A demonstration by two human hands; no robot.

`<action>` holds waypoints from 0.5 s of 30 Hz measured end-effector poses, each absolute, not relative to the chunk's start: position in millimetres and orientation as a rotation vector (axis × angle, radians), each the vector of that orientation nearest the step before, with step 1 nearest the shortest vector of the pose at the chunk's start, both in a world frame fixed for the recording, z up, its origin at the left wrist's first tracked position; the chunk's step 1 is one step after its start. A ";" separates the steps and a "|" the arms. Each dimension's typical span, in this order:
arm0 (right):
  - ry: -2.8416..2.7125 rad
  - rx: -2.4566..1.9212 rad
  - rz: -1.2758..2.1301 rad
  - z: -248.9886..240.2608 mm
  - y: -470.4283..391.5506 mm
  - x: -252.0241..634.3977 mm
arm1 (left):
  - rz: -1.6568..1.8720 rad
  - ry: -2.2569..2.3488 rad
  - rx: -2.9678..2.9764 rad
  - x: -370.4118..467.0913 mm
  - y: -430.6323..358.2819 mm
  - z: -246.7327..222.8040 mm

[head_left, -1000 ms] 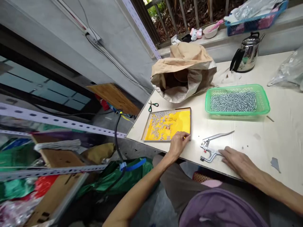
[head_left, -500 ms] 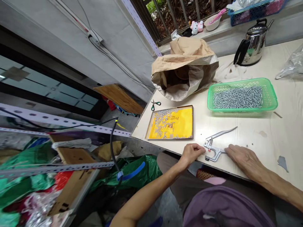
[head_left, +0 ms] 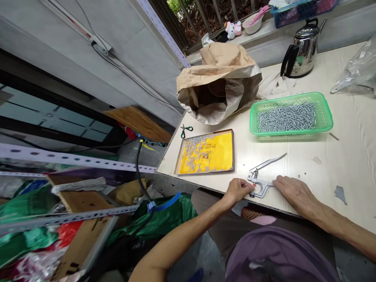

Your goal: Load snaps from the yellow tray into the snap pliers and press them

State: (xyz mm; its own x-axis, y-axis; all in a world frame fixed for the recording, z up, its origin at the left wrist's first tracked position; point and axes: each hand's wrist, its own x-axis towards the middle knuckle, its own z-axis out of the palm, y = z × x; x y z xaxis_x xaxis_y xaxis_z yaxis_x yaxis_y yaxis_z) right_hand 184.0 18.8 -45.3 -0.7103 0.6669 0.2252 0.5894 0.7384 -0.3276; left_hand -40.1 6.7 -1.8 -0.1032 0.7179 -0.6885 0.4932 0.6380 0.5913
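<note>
Near the table's front edge lies a silver hand-press plier, its upper handle raised at an angle. My left hand is pinched closed at the plier's jaw end; whatever its fingertips hold is too small to make out. My right hand has its fingers round the end of the plier's lower handle. Left of the plier, a shallow cardboard tray with a yellow lining holds many small metal pieces. Behind the plier stands a green basket full of similar metal pieces.
A large open paper sack stands behind the tray. Green-handled scissors lie near the table's left edge. At the back are a steel kettle and a clear plastic bag. A metal shelf frame runs along the left.
The camera view has shifted, so the table things appear further left. My left hand has come in closer to the plier's jaw. My right hand remains at the handle.
</note>
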 end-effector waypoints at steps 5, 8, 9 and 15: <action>-2.687 -1.039 0.322 -36.6 18.6 180.1 | 0.186 1.734 0.993 -40.4 7.2 -2.5; -2.752 -1.030 0.341 -28.9 26.3 182.3 | 0.187 1.738 1.000 -39.7 6.4 -3.3; -2.760 -1.032 0.324 -27.5 31.3 183.8 | 0.186 1.738 1.002 -39.6 6.2 -3.3; -2.813 -1.084 0.149 -32.9 68.7 190.8 | 0.186 1.763 1.015 -40.2 3.5 -3.2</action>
